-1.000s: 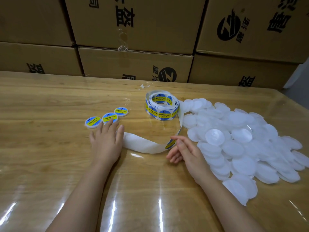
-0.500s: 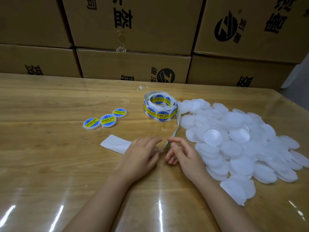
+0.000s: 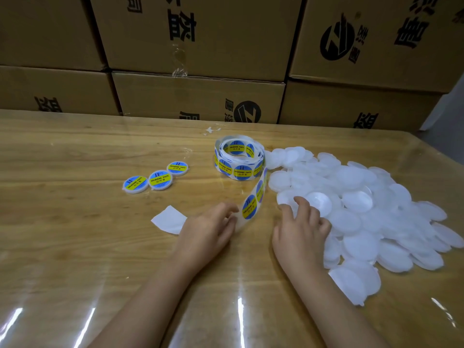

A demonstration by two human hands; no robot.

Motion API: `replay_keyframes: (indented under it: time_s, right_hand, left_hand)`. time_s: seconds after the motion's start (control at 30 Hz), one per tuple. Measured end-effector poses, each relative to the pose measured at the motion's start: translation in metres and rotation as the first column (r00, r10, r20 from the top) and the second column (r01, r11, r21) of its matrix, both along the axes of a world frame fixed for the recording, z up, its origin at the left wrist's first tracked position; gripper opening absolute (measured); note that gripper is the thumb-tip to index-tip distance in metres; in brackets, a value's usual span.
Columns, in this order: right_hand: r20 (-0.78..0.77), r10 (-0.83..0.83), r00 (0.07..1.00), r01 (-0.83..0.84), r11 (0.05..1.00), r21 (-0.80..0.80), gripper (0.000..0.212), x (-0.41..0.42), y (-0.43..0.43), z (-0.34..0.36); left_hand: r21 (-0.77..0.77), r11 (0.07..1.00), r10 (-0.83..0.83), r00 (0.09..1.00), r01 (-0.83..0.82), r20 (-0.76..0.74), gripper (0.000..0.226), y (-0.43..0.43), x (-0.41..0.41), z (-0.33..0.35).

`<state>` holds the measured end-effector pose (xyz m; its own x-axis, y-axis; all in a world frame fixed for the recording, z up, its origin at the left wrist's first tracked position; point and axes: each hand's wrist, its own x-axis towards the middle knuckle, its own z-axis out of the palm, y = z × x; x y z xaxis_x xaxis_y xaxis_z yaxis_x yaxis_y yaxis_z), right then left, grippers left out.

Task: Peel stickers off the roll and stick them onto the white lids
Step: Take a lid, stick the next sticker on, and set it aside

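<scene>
A roll of blue-and-yellow stickers (image 3: 238, 158) stands mid-table, and its backing strip (image 3: 253, 202) trails down toward me. My left hand (image 3: 207, 231) pinches that strip just below a sticker, holding it raised off the table. The strip's bare white end (image 3: 169, 219) lies flat to the left of that hand. My right hand (image 3: 301, 228) rests with fingers spread on the near-left edge of a big pile of white lids (image 3: 364, 209), touching one lid without gripping it. Three lids with stickers on them (image 3: 155, 179) lie in a row to the left of the roll.
Stacked cardboard boxes (image 3: 200, 96) wall off the far edge of the wooden table (image 3: 62, 247), which has a glossy clear cover. The lid pile fills the right half. A scrap of clear tape (image 3: 211, 130) lies behind the roll.
My left hand slid right from the labelled lids to the strip, took hold of it and lifted it. My right hand left the strip and moved onto the lid pile.
</scene>
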<state>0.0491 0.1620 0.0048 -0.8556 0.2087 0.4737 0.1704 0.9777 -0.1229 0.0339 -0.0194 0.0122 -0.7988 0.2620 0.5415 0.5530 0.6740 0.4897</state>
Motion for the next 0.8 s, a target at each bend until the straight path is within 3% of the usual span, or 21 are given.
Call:
replay_keyframes:
  time_s: [0.13, 0.27, 0.5, 0.67, 0.8]
  right_hand:
    - [0.065, 0.017, 0.998, -0.015, 0.999, -0.032, 0.029, -0.002, 0.002, 0.000]
    - [0.089, 0.040, 0.995, -0.038, 0.999, -0.021, 0.038, -0.002, 0.001, 0.000]
    - [0.172, -0.015, 0.985, 0.020, 0.999, -0.028, 0.049, -0.002, 0.005, 0.002]
    - [0.026, 0.024, 0.999, -0.020, 0.991, -0.132, 0.052, -0.002, 0.004, 0.001]
    - [-0.278, 0.121, 0.953, -0.177, 0.966, -0.186, 0.045, -0.002, -0.001, 0.002]
  left_hand:
    - [-0.082, 0.994, -0.077, 0.996, 0.074, -0.033, 0.015, 0.003, 0.003, 0.000]
    - [-0.075, 0.986, -0.143, 0.988, 0.147, 0.050, 0.014, 0.003, 0.001, -0.004]
    - [-0.031, 0.996, -0.071, 0.983, 0.078, 0.169, 0.016, 0.001, -0.007, -0.013]
    - [-0.035, 0.997, -0.062, 0.980, 0.069, 0.190, 0.014, 0.001, -0.007, -0.014]
    - [-0.027, 0.998, -0.055, 0.976, 0.062, 0.209, 0.014, 0.001, -0.007, -0.013]
